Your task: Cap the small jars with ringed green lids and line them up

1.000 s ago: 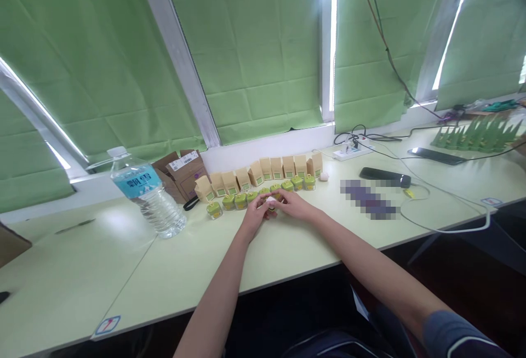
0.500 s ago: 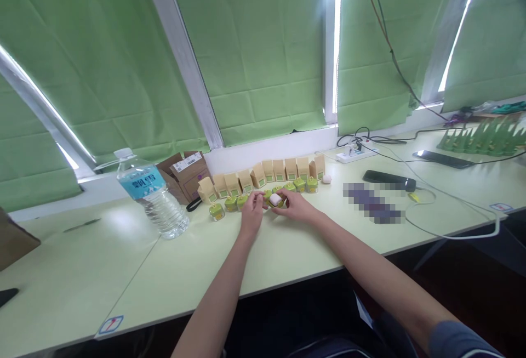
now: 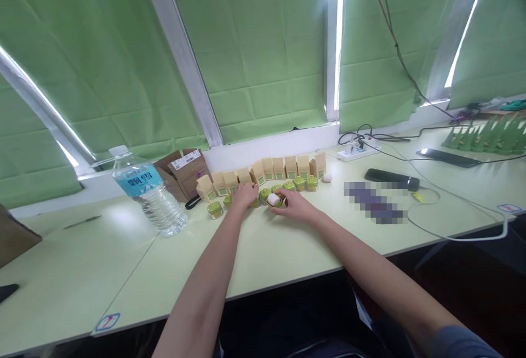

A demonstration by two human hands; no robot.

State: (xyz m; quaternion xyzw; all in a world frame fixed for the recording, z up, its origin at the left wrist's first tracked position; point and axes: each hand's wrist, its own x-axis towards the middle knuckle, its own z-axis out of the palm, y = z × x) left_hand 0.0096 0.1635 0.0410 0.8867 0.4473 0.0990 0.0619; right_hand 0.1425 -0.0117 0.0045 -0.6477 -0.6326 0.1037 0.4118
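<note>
In the head view, my right hand (image 3: pixel 296 205) is closed around a small green-and-clear container. A pale pinkish-white block (image 3: pixel 273 199) sits at its top, between thumb and fingers. My left hand (image 3: pixel 245 195) reaches over the row of small containers, close to the paper bags, its fingers bent down together; whatever they pinch is hidden. Small clear containers with green lids (image 3: pixel 215 209) stand in a curved row on both sides of my hands. Behind them is a row of little tan paper bags (image 3: pixel 291 167) with green labels. Another pale block (image 3: pixel 327 177) lies at the row's right end.
A large water bottle (image 3: pixel 150 196) and an open cardboard box (image 3: pixel 184 174) stand at the left. To the right are a black device (image 3: pixel 392 179) with a white cable, a power strip (image 3: pixel 359 149), a dark phone-like slab (image 3: pixel 447 157) and green spiky strips (image 3: pixel 489 137).
My left hand has moved left and forward, away from the container in my right hand, to the row beside the bags. The right hand stays nearly in place with its hold.
</note>
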